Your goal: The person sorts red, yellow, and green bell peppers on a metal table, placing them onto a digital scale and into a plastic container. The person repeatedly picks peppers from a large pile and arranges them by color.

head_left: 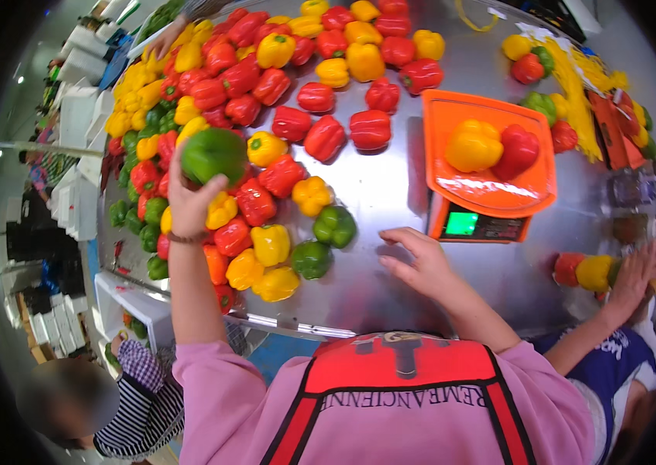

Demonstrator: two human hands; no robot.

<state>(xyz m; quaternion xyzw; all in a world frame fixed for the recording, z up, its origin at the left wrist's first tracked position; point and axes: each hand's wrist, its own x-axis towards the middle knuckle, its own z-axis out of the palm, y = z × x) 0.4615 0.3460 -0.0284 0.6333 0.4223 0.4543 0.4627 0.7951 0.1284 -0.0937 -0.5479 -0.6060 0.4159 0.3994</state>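
A green bell pepper (213, 156) is gripped in my left hand (191, 200), held over the left part of the pepper pile. My right hand (415, 258) holds nothing; its fingers are apart above the metal table (371, 203), just below the orange digital scale (439, 224). On the scale's orange tray (479, 200) lie a yellow bell pepper (474, 146) and a red bell pepper (517, 151), side by side. Two green bell peppers (334, 226) rest between my hands, beside several yellow and red ones.
A large heap of red, yellow and green peppers (235, 75) covers the table's left and far side. Yellow mesh netting (575, 87) lies at far right. At right, a co-worker's hands (636, 276) touch a row of peppers (592, 273). Another hand (165, 40) reaches in at far left.
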